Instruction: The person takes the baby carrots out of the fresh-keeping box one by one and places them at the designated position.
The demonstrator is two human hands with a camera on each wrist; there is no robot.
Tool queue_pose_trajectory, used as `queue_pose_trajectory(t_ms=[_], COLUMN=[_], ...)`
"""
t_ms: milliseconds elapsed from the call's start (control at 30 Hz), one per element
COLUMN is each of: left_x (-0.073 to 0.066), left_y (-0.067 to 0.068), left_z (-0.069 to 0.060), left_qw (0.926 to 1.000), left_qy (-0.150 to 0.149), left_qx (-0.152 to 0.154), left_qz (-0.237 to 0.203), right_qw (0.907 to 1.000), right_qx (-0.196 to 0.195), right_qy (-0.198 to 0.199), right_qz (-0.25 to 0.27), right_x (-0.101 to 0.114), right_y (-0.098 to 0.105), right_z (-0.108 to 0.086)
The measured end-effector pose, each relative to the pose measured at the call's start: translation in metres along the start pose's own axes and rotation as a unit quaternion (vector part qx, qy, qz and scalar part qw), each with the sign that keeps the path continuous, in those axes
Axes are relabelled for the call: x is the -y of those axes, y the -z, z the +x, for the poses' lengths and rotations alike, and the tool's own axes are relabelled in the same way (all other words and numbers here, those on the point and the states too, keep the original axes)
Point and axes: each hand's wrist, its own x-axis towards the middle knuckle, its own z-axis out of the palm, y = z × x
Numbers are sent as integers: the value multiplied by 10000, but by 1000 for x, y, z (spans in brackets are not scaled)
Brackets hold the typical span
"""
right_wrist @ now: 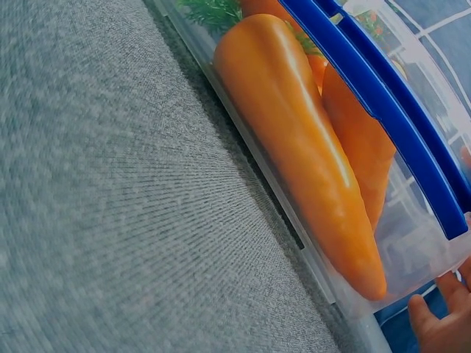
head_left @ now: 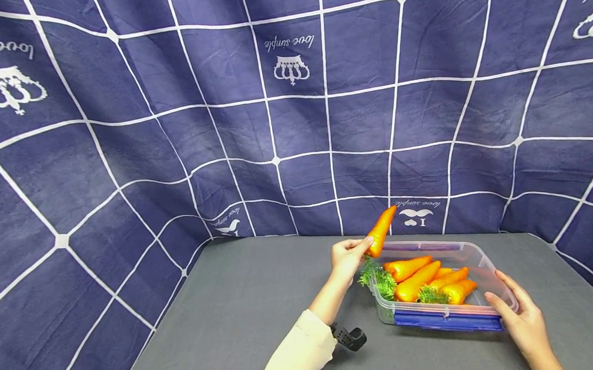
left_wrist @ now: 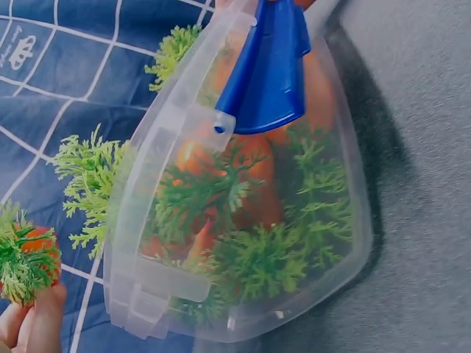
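An orange carrot (head_left: 382, 232) with green leaves is pinched near its leafy end by the left hand (head_left: 348, 256), above the left rim of a clear plastic box (head_left: 386, 313). In the left wrist view the fingers of the left hand (left_wrist: 35, 323) hold the carrot's leafy end (left_wrist: 28, 257) beside the box (left_wrist: 243, 323). Several carrots (head_left: 417, 282) lie in the box, their tips mostly to the right. At the box's right end, the right hand (head_left: 526, 318) grips the rim, thumb on the near side. A long carrot (right_wrist: 302, 154) shows through the box wall in the right wrist view.
A blue latch flap (head_left: 447, 319) hangs along the box's near side. The box stands on a grey table (head_left: 223, 314), with a blue white-lined cloth (head_left: 298, 128) hanging behind. A black band (head_left: 350, 338) is on the left wrist.
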Motion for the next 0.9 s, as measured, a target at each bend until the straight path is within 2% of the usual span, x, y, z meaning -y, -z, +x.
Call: queue_pose_trajectory(t_ms=[233,400,667,900], left_x=[4,11,25,35], left_y=[14,24,34,42], left_z=[-13,-24,-42,-54], left_qw=[9985,9979,9972,9952], left_qy=[150,108,78,295], left_qx=[-306,-527,-721,-932], left_qz=[-424,-369,-209,20], right_qw=[10000,10000,9999,9999], right_qx=[26,60,82,83], right_qy=[-17,-21,-106,-68], right_qz=[41,75,46,80], right_x=[-1,-2,-3,-1], right_y=[0,1,2,2], right_z=[0,0,0,0])
